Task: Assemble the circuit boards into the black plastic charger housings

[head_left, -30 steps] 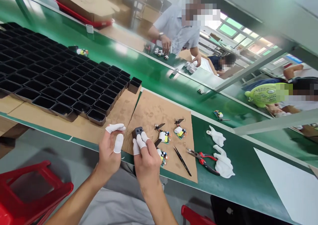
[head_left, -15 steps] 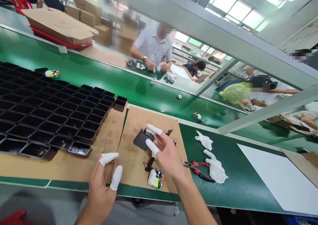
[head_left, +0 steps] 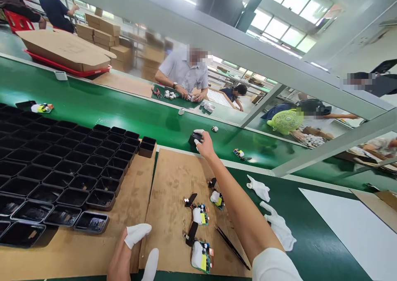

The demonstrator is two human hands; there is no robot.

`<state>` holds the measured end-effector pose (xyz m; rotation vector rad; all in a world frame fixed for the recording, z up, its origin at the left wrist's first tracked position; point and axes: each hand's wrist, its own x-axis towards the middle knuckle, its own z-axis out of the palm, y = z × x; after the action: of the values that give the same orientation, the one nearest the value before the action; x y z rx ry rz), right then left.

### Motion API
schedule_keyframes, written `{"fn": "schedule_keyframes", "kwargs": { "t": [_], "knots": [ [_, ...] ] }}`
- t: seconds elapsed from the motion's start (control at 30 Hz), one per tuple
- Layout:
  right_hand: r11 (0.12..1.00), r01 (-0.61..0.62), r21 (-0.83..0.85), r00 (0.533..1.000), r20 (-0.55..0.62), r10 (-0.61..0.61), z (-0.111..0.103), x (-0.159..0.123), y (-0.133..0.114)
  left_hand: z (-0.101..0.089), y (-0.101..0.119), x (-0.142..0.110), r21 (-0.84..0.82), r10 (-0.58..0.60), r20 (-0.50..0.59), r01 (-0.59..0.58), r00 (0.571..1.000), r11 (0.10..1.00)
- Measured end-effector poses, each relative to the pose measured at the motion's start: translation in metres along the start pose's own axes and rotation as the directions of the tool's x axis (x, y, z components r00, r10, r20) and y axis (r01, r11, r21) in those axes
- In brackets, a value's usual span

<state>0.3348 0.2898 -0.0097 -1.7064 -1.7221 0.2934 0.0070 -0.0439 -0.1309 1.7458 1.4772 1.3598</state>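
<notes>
My right hand (head_left: 206, 145), with white finger cots on its fingertips, grips a black plastic case (head_left: 194, 139) at the near edge of the green conveyor belt (head_left: 167, 124). My left hand (head_left: 124, 250) is held over the front of the cardboard sheet (head_left: 173, 169), thumb and finger spread, nothing between them. To its right lie a circuit board (head_left: 201, 257) with a black plate beside it, a second board (head_left: 201, 215) and a third board (head_left: 216, 199) by my right forearm. Black tweezers (head_left: 231, 246) rest near them.
Many open black cases (head_left: 71, 173) stand in rows on the left. White cloth gloves (head_left: 281, 227) and a white sheet (head_left: 344, 227) lie on the right. More boards sit on the belt. A co-worker (head_left: 186, 76) handles parts opposite. A slanting metal post (head_left: 328, 138) rises at right.
My right hand has carried the black case forward from the cardboard to the belt. The boards and tweezers beneath now show, while the pliers are out of sight. My left hand stays open.
</notes>
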Motion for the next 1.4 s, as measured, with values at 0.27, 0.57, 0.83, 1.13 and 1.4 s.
{"fn": "schedule_keyframes", "kwargs": {
  "t": [0.27,0.57,0.83,1.13,1.4],
  "knots": [
    [0.952,-0.018,-0.307,0.982,0.173,0.074,-0.101,-0.079,-0.01,-0.016,0.015,0.024,-0.036,-0.061,0.153,0.067,0.986,0.997],
    [0.976,-0.01,-0.217,0.911,0.401,0.099,-0.124,-0.208,-0.001,-0.02,0.077,0.14,0.152,-0.067,0.265,0.027,0.962,0.988],
    [0.984,0.001,0.176,0.958,0.281,-0.051,-0.096,-0.188,0.027,0.13,0.07,0.301,0.156,-0.263,0.146,0.241,0.954,0.958],
    [0.953,0.062,0.295,0.961,0.242,-0.137,-0.09,-0.201,0.032,0.2,0.014,0.362,-0.069,-0.243,0.103,0.251,0.964,0.966],
    [0.947,0.045,0.318,0.955,0.264,-0.134,-0.092,-0.199,0.032,0.21,-0.014,0.371,-0.329,-0.101,0.287,0.198,0.952,0.923]
  ]
}}
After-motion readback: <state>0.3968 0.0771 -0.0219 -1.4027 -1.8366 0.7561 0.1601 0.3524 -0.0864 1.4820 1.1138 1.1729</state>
